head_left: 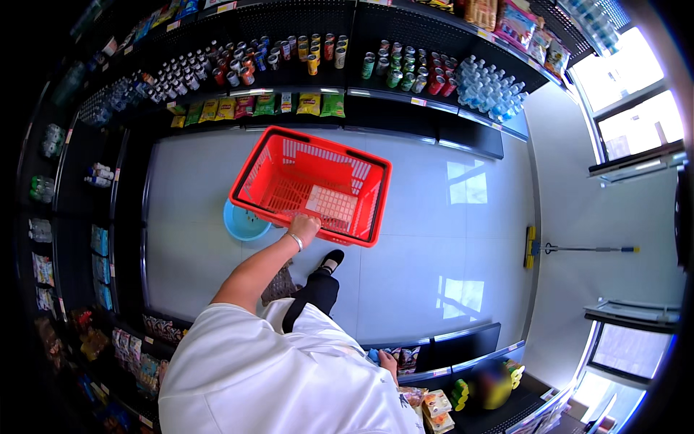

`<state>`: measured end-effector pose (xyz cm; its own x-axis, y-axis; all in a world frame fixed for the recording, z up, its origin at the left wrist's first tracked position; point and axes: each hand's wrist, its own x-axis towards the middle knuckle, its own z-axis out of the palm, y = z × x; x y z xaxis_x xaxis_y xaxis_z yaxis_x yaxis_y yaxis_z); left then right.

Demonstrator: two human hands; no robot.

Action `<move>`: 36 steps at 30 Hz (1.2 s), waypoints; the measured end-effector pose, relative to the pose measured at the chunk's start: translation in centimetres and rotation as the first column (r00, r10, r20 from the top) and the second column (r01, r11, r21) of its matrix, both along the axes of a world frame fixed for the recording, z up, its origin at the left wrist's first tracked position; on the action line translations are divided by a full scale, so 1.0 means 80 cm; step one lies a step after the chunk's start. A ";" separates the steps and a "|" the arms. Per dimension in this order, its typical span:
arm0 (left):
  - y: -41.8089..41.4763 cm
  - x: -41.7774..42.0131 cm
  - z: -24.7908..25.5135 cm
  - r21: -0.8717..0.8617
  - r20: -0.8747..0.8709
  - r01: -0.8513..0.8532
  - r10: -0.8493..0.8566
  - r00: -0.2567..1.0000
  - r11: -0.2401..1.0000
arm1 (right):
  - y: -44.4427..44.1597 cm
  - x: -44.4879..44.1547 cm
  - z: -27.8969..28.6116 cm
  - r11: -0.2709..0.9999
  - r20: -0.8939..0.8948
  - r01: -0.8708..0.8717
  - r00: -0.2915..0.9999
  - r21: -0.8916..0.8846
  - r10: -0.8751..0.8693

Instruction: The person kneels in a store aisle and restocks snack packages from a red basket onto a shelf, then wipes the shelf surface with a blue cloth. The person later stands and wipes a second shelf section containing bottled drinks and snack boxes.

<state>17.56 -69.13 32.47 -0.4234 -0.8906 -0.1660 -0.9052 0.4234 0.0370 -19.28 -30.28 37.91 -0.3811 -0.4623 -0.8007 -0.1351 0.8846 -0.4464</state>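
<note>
My left hand [304, 229] grips the near edge of a red plastic shopping basket [295, 168], a bracelet on its wrist. The basket is held above the floor, with black handles folded along its rim. A pale flat piece with a grid pattern [333, 203] shows at its bottom; I cannot tell what it is. Beneath the basket's left corner, a light blue plastic basin [244, 225] sits on the floor, partly covered. My right hand [388, 362] is low on the right by a shelf, with a blue cloth [374, 355] at its fingers; the white shirt hides part of it.
Along the far side, black shelving [390, 95] bears drink cans [312, 64], bottles [488, 87] and snack bags [265, 104]. More shelves stand left and behind me. A yellow-headed mop [530, 248] leans at the right wall. Tiled floor [406, 217] lies between.
</note>
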 end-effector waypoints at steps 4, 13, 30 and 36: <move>-0.033 0.019 -0.029 0.014 -0.009 -0.136 0.136 0.991 0.991 | -0.062 -0.015 0.014 0.997 -0.014 -0.076 0.997 0.017 0.076; -0.034 0.016 -0.072 0.126 0.038 -0.248 0.245 0.969 0.960 | -0.172 -0.025 0.059 0.991 -0.051 -0.123 0.991 0.047 0.125; -0.035 -0.053 -0.079 0.151 0.186 -0.654 0.629 0.755 0.741 | -0.301 -0.229 0.037 0.985 0.038 0.167 0.985 -0.043 -0.166; -0.003 -0.119 -0.003 0.083 -0.124 -0.703 0.707 0.696 0.706 | -0.341 -0.369 -0.025 0.851 0.326 0.519 0.819 -0.075 -0.471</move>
